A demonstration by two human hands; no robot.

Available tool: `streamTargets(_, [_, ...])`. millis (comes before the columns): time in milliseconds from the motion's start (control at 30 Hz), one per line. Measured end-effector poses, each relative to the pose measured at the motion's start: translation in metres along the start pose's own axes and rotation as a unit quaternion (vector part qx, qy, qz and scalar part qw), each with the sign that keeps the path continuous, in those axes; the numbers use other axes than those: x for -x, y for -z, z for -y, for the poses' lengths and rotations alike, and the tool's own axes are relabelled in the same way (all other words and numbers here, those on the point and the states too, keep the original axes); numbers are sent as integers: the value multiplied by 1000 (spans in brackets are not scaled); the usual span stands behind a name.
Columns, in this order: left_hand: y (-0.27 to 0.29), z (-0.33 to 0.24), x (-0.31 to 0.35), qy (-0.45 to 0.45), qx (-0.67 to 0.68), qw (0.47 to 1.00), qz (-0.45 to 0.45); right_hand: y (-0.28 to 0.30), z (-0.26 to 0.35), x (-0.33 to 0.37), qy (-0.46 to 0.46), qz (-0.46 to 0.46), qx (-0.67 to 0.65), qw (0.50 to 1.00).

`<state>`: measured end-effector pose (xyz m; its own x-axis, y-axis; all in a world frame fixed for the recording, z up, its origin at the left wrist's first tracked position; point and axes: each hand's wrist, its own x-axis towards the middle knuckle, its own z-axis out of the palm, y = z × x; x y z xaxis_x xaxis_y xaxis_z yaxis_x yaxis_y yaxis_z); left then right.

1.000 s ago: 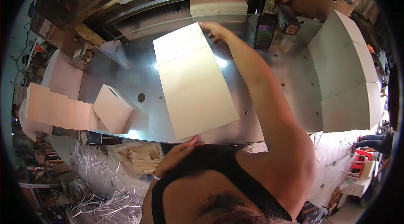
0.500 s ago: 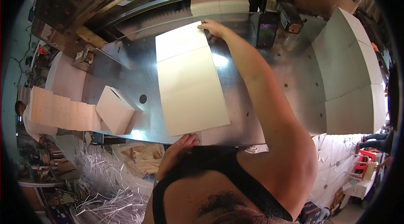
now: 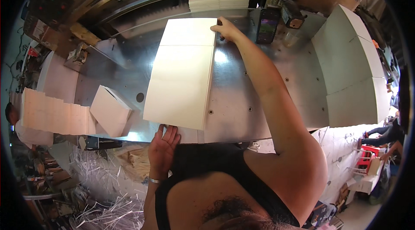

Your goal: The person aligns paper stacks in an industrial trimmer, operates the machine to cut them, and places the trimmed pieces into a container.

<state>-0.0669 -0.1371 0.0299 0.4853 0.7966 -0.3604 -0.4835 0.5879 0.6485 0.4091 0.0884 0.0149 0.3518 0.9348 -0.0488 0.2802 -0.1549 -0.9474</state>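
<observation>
Cream paper stack (image 3: 183,72) lies mid-desk (image 3: 255,100). Right hand (image 3: 225,29), fingers flat, presses its far corner at one o'clock; left hand (image 3: 163,150), fingers open, braces the near edge. Best squared with even pressure from both ends.

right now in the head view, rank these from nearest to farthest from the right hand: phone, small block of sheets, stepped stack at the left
1. Phone: standing just right of the right hand, at the table's far edge.
2. Small block of sheets: on the table's left near corner, left of the big paper stack that the hand touches.
3. Stepped stack: farthest, past the table's left edge.
</observation>
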Motion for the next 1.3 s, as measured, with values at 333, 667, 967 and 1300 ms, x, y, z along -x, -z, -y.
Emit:
streamTargets(333, [-6,0,-27,-149,-26,988,-45,6,-19,18,0,-93,59,994])
streamTargets(667, [-18,4,-32,-218,-148,959,-100,-4,-4,72,23,-143,166,976])
streamTargets(967, [7,-17,-49,-201,-213,940,-173,-7,-11,104,55,-194,164,965])
streamTargets(1300, [4,-46,-67,-206,-297,913,-189,1,-16,154,2,-198,229,953])
